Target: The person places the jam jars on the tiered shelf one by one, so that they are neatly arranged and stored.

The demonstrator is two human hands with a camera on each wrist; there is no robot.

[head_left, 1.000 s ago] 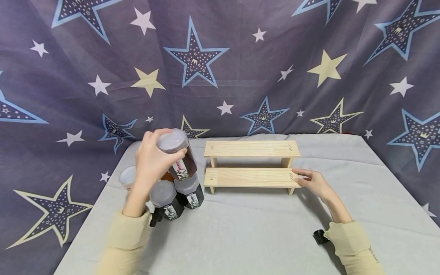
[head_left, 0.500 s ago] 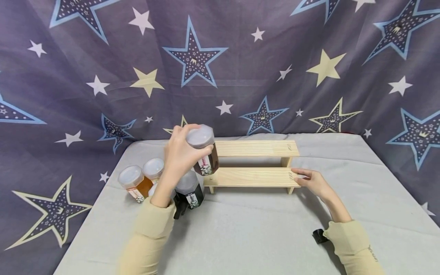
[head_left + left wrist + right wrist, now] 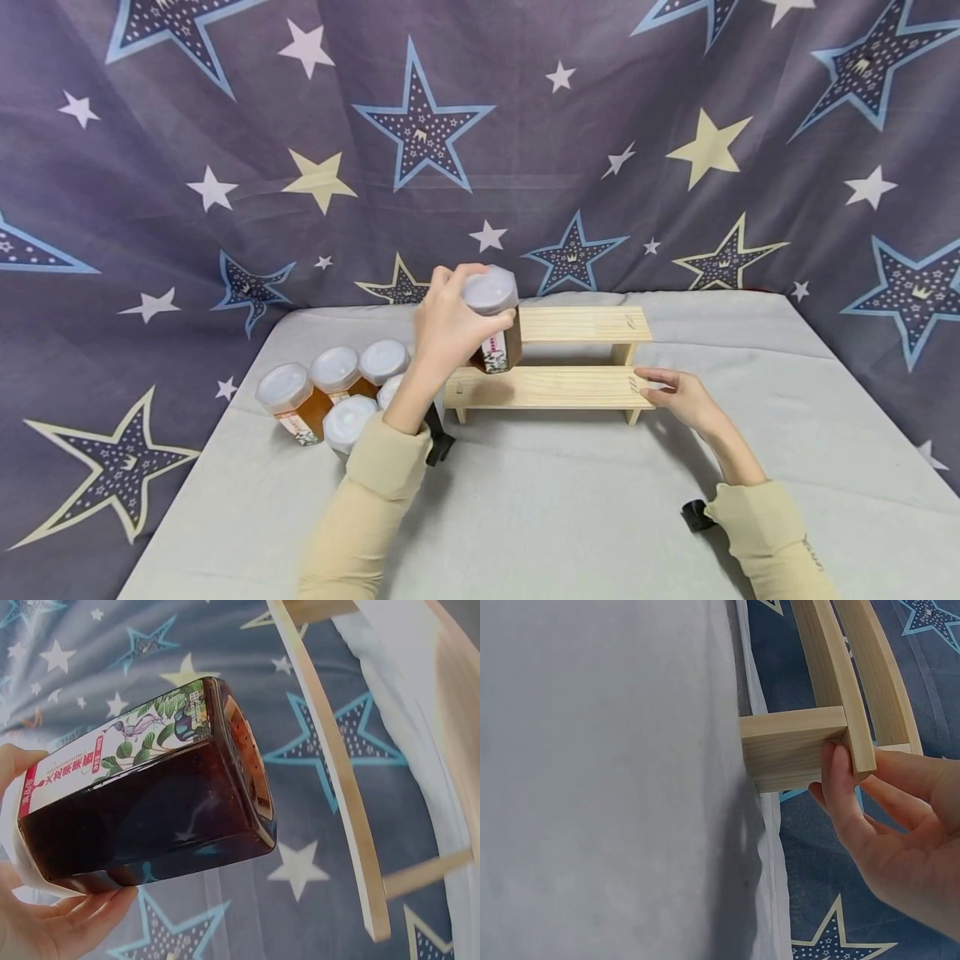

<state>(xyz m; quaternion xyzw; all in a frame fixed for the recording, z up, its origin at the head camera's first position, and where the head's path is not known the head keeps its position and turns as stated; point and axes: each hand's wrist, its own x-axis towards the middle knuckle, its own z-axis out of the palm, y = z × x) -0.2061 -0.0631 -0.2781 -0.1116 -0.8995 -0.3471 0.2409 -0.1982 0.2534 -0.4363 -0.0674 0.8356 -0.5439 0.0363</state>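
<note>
My left hand [image 3: 448,321] grips a hexagonal jar [image 3: 507,343] by its pale lid and holds it in the air over the left part of the two-tier wooden shelf [image 3: 555,387]. In the left wrist view the jar [image 3: 150,817] shows dark red-brown contents and a label with leaves. Its base points toward the shelf's boards, apart from them. My right hand [image 3: 688,402] pinches the right end of the lower board. In the right wrist view, thumb and fingers lie on either side of the board's corner [image 3: 861,754], above a leg [image 3: 791,750].
Several more lidded jars [image 3: 303,417] stand close together on the grey cloth [image 3: 555,508] left of the shelf, partly hidden by the left forearm. A star-patterned curtain [image 3: 510,142] hangs behind and at the sides.
My left hand has carried the jar rightward from above the other jars to over the shelf's left part. The right hand stays at the lower board's end.
</note>
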